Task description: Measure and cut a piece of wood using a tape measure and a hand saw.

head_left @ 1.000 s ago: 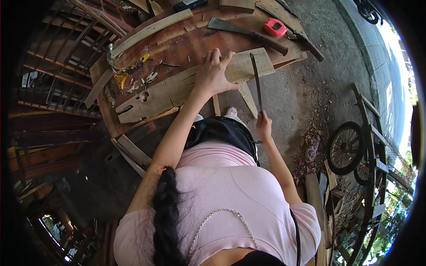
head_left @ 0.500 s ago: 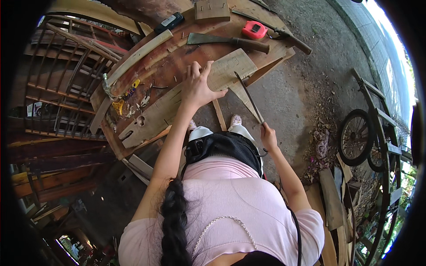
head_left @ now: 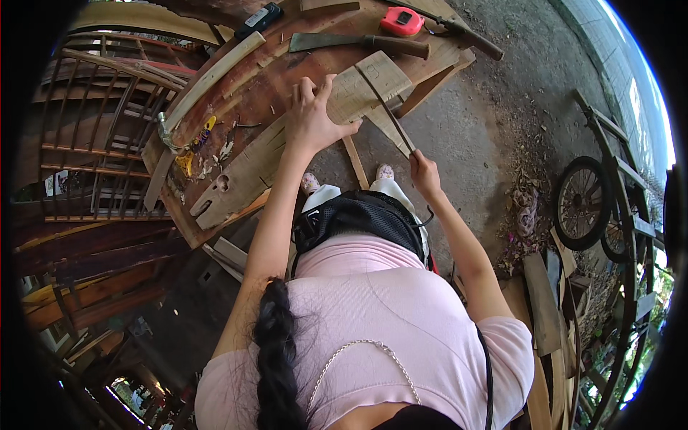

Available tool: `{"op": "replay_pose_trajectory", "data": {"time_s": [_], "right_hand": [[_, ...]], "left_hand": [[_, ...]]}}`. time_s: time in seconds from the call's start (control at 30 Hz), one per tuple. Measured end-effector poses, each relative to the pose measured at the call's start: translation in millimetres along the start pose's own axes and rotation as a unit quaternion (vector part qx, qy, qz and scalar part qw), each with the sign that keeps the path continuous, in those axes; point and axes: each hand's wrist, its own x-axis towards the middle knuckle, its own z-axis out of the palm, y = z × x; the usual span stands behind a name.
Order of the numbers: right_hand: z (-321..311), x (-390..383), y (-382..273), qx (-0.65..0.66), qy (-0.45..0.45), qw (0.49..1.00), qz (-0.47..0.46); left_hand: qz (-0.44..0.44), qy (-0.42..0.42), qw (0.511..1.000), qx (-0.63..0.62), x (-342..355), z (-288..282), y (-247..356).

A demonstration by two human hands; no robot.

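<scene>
Moved since the earlier frame: blade [head_left: 385,106] — its tip, then over the near half of the board, now lies farther across it, toward the far edge.

Left to right:

Hammer [head_left: 164,130]. At the table's left end, by a yellow tool [head_left: 205,133].

Board [head_left: 247,175]. On the table [head_left: 283,73], at its near side. Long axis slants from lower left, at the holed and notched end, to upper right, at the squared end. Probably stiff and fairly heavy, dry rather than slippery; the holed end looks the weaker. Best held flat across the width at the sound middle, or lifted by both long edges.

Left hand [head_left: 313,122]. Laid over the board past its middle; fingers spread, thumb well apart toward the near edge. Pressure: cannot tell.

Machete [head_left: 358,44]. Beyond the board, wooden handle to the right.

Blade, continued. Thin, dark, crossing the board near its squared end; long axis from the right hand up and leftward, tip away from the wearer. Likely light, springy if bent sideways; take it by the near end only.

Tape measure [head_left: 402,21]. Red, beyond the machete.

Right hand [head_left: 426,175]. Fingers closed round the blade's near end, off the board's near side — handle hidden.
</scene>
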Motion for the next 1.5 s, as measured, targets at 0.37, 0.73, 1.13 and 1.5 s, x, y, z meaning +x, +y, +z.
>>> {"op": "replay_pose_trajectory", "data": {"time_s": [0.37,0.73,1.13,1.5], "right_hand": [[-7,-10,-30,0.056,0.028,0.998,0.012],[-18,-20,-19,0.025,-0.01,0.999,0.022],[-30,-25,-12,0.04,-0.03,0.997,0.053],[-14,13,-38,-0.019,-0.002,1.0,-0.016]], "left_hand": [[0.011,0.01,1.0,-0.001,-2,5,-1],[0.019,0.017,1.0,-0.012,1,8,-4],[0.009,0.026,1.0,0.005,5,10,-7],[0.009,0.02,1.0,-0.016,6,15,-2]]}}
